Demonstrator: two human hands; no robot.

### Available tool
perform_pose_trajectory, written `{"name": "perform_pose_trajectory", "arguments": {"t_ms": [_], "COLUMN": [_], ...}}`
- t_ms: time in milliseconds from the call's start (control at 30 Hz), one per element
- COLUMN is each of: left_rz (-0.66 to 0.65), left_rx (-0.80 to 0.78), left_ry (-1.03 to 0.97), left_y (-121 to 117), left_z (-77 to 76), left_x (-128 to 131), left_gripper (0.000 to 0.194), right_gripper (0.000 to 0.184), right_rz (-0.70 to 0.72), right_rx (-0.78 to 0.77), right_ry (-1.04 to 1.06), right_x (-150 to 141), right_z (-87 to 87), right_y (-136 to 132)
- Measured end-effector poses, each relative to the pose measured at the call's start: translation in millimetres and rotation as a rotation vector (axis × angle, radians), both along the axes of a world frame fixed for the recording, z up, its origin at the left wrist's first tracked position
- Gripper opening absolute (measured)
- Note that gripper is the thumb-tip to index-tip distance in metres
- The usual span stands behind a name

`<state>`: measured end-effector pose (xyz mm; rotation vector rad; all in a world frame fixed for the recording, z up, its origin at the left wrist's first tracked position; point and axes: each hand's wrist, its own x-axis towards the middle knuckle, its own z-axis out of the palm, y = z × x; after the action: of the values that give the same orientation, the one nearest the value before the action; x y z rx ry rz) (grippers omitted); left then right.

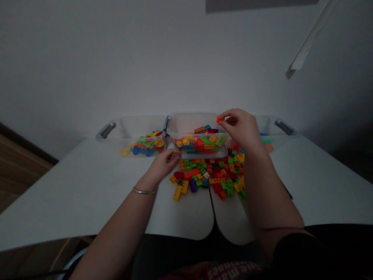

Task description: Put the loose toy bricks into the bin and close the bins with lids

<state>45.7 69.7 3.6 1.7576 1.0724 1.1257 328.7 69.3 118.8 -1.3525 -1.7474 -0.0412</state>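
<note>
My right hand (243, 126) is raised over the right front part of the middle clear plastic bin (201, 155). Between its thumb and fingertips is a small orange toy brick (220, 119). My left hand (167, 162) is by that bin's front left corner, its fingers curled in. Whatever those fingers may hold is hidden. Inside the middle bin are bricks (201, 144) of several colours. A loose pile of bricks (215, 175) in red, green, yellow, orange and purple lies on the white table in front of it, between my arms.
A clear bin (128, 128) with coloured pieces stands at left; another clear bin (287, 127) at right is partly hidden by my right arm. The wall (145, 58) rises behind them. A dark gap (213, 206) splits the front of the white table (87, 186).
</note>
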Motion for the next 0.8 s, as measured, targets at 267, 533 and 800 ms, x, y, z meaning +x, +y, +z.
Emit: {"name": "perform_pose_trajectory", "arguments": {"t_ms": [267, 533, 800], "left_rz": [-0.070, -0.107, -0.121], "left_rx": [0.271, 0.467, 0.451], "left_ry": [0.398, 0.739, 0.908], "left_y": [0, 0, -4], "left_z": [8.0, 4.7, 11.4], "left_x": [-4, -4, -5], "left_gripper": [0.020, 0.024, 0.025], "right_gripper": [0.019, 0.026, 0.031], "right_rz": [-0.046, -0.108, -0.114], "right_rx": [-0.160, -0.236, -0.256], "right_ry": [-0.201, -0.300, -0.386], "right_x": [-4, -5, -9], "right_z": [-10.8, -10.1, -9.9], "right_y": [13, 15, 15]}}
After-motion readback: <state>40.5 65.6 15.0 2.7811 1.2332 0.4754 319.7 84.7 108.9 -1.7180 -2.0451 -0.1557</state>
